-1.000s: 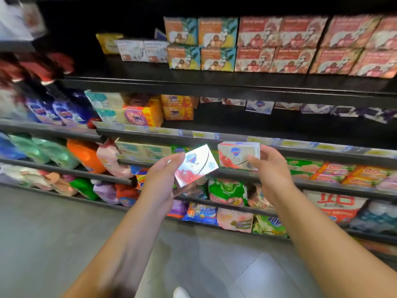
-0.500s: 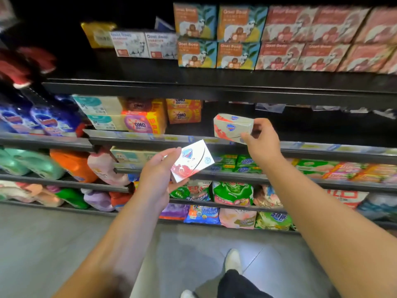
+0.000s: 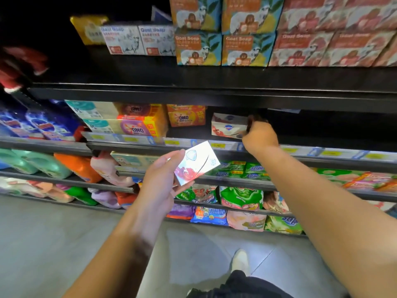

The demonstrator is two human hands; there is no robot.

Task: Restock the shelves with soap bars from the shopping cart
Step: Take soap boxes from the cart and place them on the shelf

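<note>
Our right hand (image 3: pixel 258 134) is reached into the middle shelf (image 3: pixel 171 143), its fingers curled round the right end of a boxed soap bar (image 3: pixel 228 125). The box sits low over the dark shelf floor, just right of the orange OMO boxes (image 3: pixel 185 117); we cannot tell whether it rests on the shelf or hangs a little above it. We judge that we grip it by the end so it can go into the gap with its printed face toward the aisle, and so our fingers can come away without knocking the neighbours. Our left hand (image 3: pixel 160 181) is nearer to us and lower, in front of the shelf's price strip. It pinches a second soap bar (image 3: pixel 196 164) by its left edge between thumb and fingers, tilted with its face up toward us; held so, it looks ready to go in next. The shopping cart is not in view. As for what the shelves hold, the middle one carries teal boxes (image 3: pixel 90 109) and OMO packs (image 3: pixel 134 127) at the left. To the right of our box is a dark stretch, which seems to be where this stock belongs. The upper shelf (image 3: pixel 193 93) bears Goat Soap cartons (image 3: pixel 197 48) stacked two high. The lower shelves carry green packs (image 3: pixel 236 168) and soft detergent bags (image 3: pixel 240 198).
</note>
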